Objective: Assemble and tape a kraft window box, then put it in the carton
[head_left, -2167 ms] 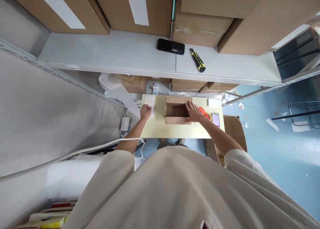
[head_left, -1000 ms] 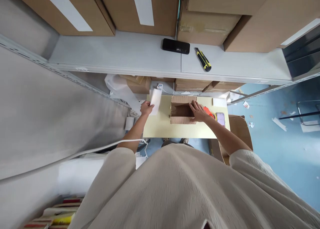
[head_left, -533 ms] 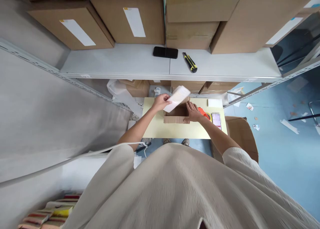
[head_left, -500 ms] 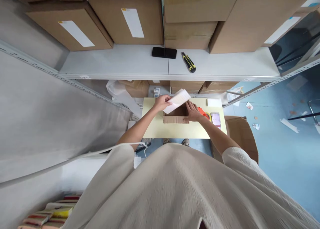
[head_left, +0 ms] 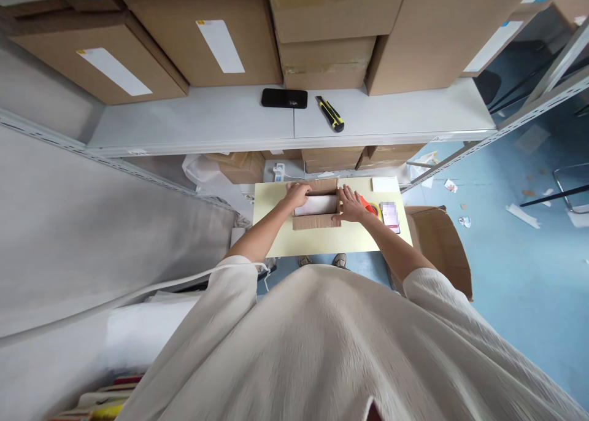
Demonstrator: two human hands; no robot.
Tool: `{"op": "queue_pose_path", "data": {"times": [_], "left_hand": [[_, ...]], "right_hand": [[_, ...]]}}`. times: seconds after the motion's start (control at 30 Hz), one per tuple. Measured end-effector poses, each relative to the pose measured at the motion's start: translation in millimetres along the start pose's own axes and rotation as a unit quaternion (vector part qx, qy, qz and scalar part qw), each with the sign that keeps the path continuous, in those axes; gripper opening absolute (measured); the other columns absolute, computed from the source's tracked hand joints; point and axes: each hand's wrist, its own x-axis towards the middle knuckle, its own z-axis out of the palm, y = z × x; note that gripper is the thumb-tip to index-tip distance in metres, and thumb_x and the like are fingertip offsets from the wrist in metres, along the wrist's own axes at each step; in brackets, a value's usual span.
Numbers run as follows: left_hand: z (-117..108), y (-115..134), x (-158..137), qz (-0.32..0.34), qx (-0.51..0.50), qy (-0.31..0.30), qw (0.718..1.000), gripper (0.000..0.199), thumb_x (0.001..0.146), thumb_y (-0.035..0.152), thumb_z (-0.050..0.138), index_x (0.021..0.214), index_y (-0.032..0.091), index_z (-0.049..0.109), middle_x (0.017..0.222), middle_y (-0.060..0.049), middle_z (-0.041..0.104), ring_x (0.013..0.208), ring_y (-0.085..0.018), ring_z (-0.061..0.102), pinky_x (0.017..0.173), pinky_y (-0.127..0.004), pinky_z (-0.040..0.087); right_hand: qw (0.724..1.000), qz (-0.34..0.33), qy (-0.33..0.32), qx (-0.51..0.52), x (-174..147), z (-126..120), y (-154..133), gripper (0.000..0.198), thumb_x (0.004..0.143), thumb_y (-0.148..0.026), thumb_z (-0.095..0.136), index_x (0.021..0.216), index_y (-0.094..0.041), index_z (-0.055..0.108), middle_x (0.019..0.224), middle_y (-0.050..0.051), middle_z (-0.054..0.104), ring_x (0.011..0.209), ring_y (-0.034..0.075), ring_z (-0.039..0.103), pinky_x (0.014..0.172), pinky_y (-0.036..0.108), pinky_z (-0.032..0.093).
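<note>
Here, a white packet [head_left: 317, 205] lies inside the unsealed carton [head_left: 315, 223], nearer the far edge of the tabletop [head_left: 285, 243] than the near one. The left hand [head_left: 297, 196] curls over the carton's left end; whether it grips anything cannot be told. The right hand [head_left: 351, 205], spread out, rests against the carton's right end.

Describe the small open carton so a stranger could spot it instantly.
Start at the long grey shelf across the picture; below it in view is a pale yellow table. On that table, the small brown carton sits between the left hand and the right hand. Unlike the bigger boxes on the shelf, it shows a whitish packet through its open top.
</note>
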Motion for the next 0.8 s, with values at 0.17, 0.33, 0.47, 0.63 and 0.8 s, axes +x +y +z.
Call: {"op": "queue_pose_path", "data": {"times": [0.17, 0.33, 0.47, 0.63, 0.8], "left_hand": [[-8, -13, -26, -0.016, -0.042, 0.065, 0.997, 0.032, 0.097, 0.010, 0.062, 0.117, 0.024, 0.083, 0.124, -0.012, 0.084, 0.130, -0.036, 0.070, 0.120, -0.055, 0.041], [-17, -53, -61, -0.087, -0.118, 0.149, 0.978, 0.039, 0.097, 0.009, 0.059, 0.128, 0.022, 0.077, 0.133, -0.011, 0.081, 0.118, -0.027, 0.076, 0.117, -0.047, 0.051], [-4, -79, -89, -0.146, -0.187, 0.122, 0.964, 0.039, 0.089, 0.008, 0.061, 0.122, 0.023, 0.075, 0.120, -0.008, 0.083, 0.113, -0.022, 0.077, 0.110, -0.037, 0.059], [24, -80, -111, -0.112, -0.240, 0.090, 0.960, 0.041, 0.087, 0.011, 0.062, 0.124, 0.021, 0.076, 0.128, -0.011, 0.081, 0.110, -0.021, 0.078, 0.105, -0.037, 0.062], [32, -80, -118, -0.008, -0.212, 0.006, 0.977, 0.064, 0.079, 0.010, 0.064, 0.139, 0.023, 0.079, 0.146, -0.013, 0.072, 0.124, -0.026, 0.075, 0.107, -0.041, 0.064]], "right_hand": [[0.999, -0.007, 0.038, 0.007, -9, -9, -6, 0.142, 0.087, -0.086, 0.078, 0.188, -0.020, 0.003, 0.194, 0.025, -0.001, 0.180, 0.047, -0.001, 0.142, 0.073, 0.005], [0.984, 0.043, 0.152, 0.084, -22, -15, 2, 0.106, 0.107, -0.074, 0.052, 0.188, -0.022, 0.009, 0.194, 0.022, 0.013, 0.179, 0.045, 0.017, 0.140, 0.073, 0.022], [0.950, 0.146, 0.175, 0.214, -23, -10, 17, 0.086, 0.110, -0.066, 0.037, 0.182, -0.020, 0.032, 0.174, 0.025, 0.054, 0.153, 0.042, 0.061, 0.128, 0.066, 0.049], [0.904, 0.177, 0.117, 0.371, -19, -1, 16, 0.079, 0.096, -0.068, 0.061, 0.160, -0.021, 0.059, 0.135, 0.020, 0.080, 0.108, 0.033, 0.084, 0.092, 0.054, 0.072], [0.908, 0.124, 0.113, 0.383, -14, -4, -4, 0.064, 0.097, -0.058, 0.060, 0.150, -0.023, 0.070, 0.130, 0.014, 0.083, 0.108, 0.030, 0.085, 0.092, 0.047, 0.070]]}}
